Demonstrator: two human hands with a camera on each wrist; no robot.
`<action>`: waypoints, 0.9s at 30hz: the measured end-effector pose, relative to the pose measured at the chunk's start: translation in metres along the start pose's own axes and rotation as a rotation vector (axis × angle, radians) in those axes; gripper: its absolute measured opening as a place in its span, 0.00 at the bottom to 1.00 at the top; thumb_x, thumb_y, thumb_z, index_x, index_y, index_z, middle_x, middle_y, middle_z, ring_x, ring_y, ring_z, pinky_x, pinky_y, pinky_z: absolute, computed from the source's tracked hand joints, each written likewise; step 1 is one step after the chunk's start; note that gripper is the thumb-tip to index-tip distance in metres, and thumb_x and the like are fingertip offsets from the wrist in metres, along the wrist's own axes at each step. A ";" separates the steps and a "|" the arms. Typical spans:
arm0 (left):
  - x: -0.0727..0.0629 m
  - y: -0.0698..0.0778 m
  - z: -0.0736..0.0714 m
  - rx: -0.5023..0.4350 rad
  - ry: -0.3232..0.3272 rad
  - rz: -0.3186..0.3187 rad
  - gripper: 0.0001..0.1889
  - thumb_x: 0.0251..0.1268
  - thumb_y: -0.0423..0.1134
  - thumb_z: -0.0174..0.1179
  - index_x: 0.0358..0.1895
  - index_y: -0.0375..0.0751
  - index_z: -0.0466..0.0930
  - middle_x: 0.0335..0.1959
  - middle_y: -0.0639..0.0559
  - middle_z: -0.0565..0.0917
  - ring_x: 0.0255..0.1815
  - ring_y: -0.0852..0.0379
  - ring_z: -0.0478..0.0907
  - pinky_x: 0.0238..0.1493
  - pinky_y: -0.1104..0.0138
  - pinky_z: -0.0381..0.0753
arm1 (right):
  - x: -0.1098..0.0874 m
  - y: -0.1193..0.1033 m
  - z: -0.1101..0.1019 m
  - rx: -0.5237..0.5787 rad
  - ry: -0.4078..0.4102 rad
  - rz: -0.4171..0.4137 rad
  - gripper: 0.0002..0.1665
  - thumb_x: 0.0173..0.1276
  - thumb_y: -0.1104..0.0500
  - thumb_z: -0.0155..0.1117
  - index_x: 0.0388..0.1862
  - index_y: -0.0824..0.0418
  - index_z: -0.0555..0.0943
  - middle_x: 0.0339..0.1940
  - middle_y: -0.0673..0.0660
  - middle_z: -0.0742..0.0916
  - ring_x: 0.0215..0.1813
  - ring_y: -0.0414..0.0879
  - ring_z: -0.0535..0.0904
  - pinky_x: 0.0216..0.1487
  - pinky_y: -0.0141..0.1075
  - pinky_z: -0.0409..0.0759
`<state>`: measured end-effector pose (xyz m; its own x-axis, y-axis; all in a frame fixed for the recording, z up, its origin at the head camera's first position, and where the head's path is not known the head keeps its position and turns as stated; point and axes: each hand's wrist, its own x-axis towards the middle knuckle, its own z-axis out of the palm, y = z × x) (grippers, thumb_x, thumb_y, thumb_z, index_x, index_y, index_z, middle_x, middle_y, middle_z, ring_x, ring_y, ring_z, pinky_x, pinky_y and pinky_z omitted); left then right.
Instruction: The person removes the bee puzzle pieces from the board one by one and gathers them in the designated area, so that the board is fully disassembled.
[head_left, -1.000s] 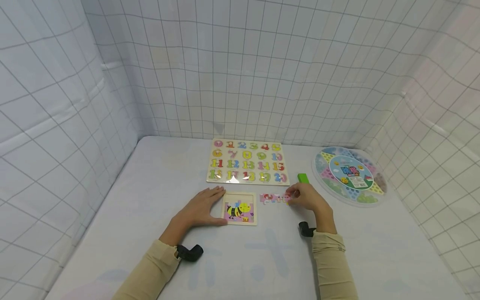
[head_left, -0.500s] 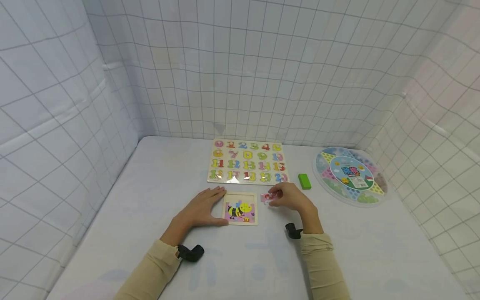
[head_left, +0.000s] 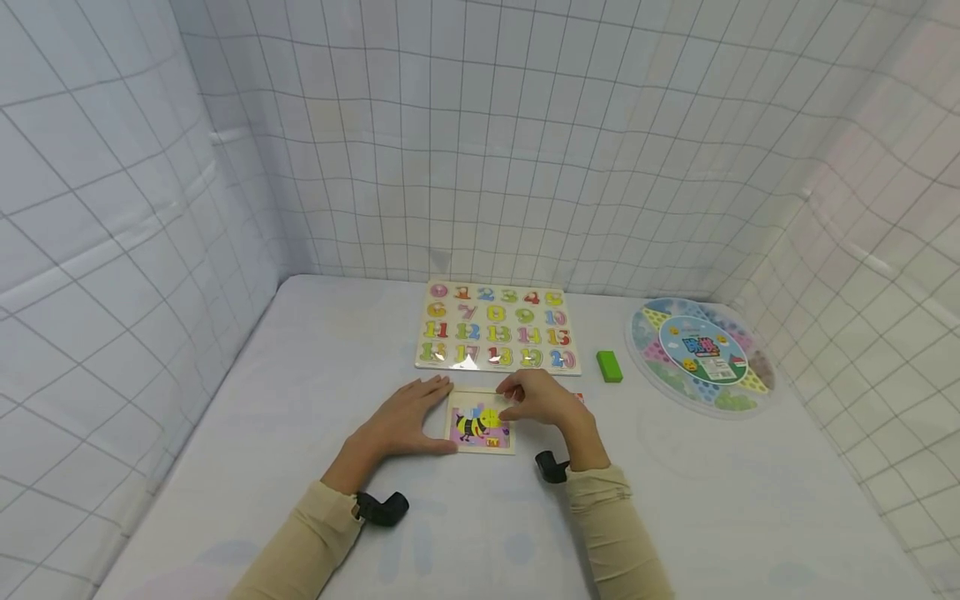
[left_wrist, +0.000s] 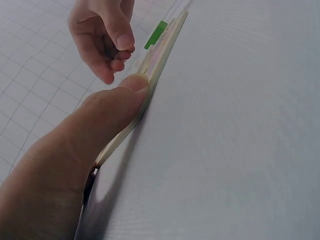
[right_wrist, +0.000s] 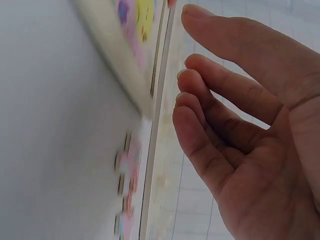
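Note:
A square wooden puzzle tray [head_left: 480, 451] with a bee picture [head_left: 472, 425] lies on the table, a bare strip showing along its far side. My left hand [head_left: 405, 421] spans its left side, with fairly straight fingers at the far corner and thumb on the near edge; the left wrist view shows that thumb [left_wrist: 115, 107] against the rim. My right hand [head_left: 540, 400] hovers over the tray's right side. In the right wrist view its fingers [right_wrist: 200, 145] bend loosely, nothing between them. Pink puzzle pieces [right_wrist: 131, 175] lie beside the tray, mostly hidden by this hand in the head view.
A wooden number board [head_left: 495, 325] lies behind the tray. To the right are a green block [head_left: 609, 367] and a round game board [head_left: 701, 354] in clear packaging. White gridded cloth walls [head_left: 480, 150] enclose the table at the back and sides.
My right hand has moved left from the row of pink pieces to above the tray's right side, leaving the pieces on the table. My left hand has stayed at the tray's left side.

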<state>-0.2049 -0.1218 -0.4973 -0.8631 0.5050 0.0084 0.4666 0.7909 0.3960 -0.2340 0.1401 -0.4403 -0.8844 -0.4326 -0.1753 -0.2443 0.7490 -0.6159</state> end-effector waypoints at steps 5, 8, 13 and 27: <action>-0.002 0.000 -0.001 -0.009 0.002 0.002 0.55 0.48 0.74 0.60 0.75 0.43 0.59 0.77 0.47 0.61 0.79 0.45 0.55 0.78 0.48 0.55 | 0.008 -0.015 0.012 -0.018 -0.045 -0.061 0.21 0.53 0.57 0.78 0.46 0.60 0.85 0.36 0.50 0.84 0.40 0.43 0.75 0.43 0.34 0.79; -0.002 -0.001 -0.001 -0.001 0.006 0.010 0.54 0.48 0.74 0.60 0.75 0.43 0.60 0.77 0.47 0.61 0.79 0.46 0.55 0.78 0.49 0.55 | 0.012 -0.023 0.018 -0.028 -0.065 -0.096 0.22 0.53 0.57 0.78 0.47 0.61 0.85 0.36 0.50 0.84 0.39 0.42 0.76 0.43 0.33 0.79; -0.001 -0.002 0.000 0.014 0.015 0.030 0.54 0.49 0.74 0.60 0.75 0.43 0.60 0.77 0.47 0.61 0.78 0.46 0.56 0.78 0.48 0.56 | 0.018 -0.034 0.026 -0.030 -0.091 -0.124 0.21 0.53 0.59 0.78 0.46 0.63 0.85 0.36 0.51 0.85 0.38 0.41 0.77 0.42 0.32 0.81; -0.001 -0.004 0.001 0.012 0.018 0.040 0.54 0.48 0.74 0.60 0.75 0.43 0.60 0.77 0.47 0.61 0.78 0.47 0.56 0.78 0.49 0.55 | 0.026 -0.038 0.039 -0.062 -0.129 -0.068 0.20 0.52 0.58 0.78 0.45 0.59 0.85 0.36 0.49 0.86 0.38 0.40 0.78 0.43 0.32 0.80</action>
<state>-0.2059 -0.1247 -0.5000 -0.8472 0.5298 0.0408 0.5027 0.7743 0.3843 -0.2318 0.0811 -0.4512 -0.8075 -0.5414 -0.2341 -0.3298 0.7434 -0.5819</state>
